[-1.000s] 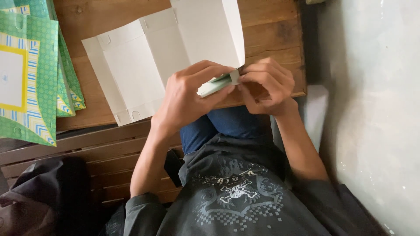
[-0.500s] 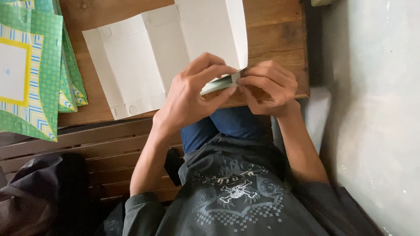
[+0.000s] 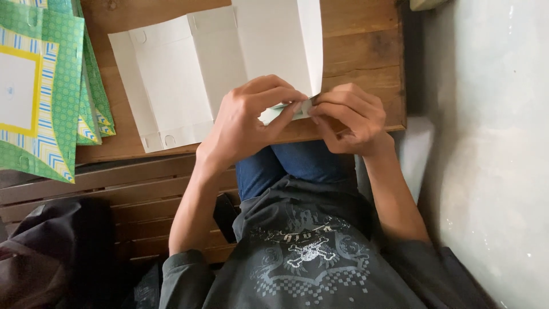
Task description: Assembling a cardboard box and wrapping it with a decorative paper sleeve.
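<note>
- At the near edge of the wooden table [image 3: 366,51], just above the lap: left hand [image 3: 243,123] and right hand [image 3: 349,117] brought close together, fingertips almost meeting.
- Between those fingertips: a small pale green folded strip [image 3: 286,110], pinched from both sides, the left hand's fingers curled over one end, the right hand's thumb and forefinger closed on the other.
- Just behind the hands: a large white cardboard sheet [image 3: 189,68], creased into panels, lying flat on the table except for the rightmost panel, lifted and curving up toward the camera; lower corner of that panel touching the pinched strip.
- Along the sheet's left and bottom edges: small tab slots cut into the card.
- At the far left of the table: a stack of green patterned paper bags [image 3: 40,86], with yellow borders and blue-and-white chevron stripes, well apart from the hands.
- Below the table: blue jeans [image 3: 297,163], a dark grey printed shirt [image 3: 309,257], wooden slats [image 3: 114,194] of a bench, and a dark bag [image 3: 51,257] at lower left.
- On the right: a pale plastered wall [image 3: 486,143].
</note>
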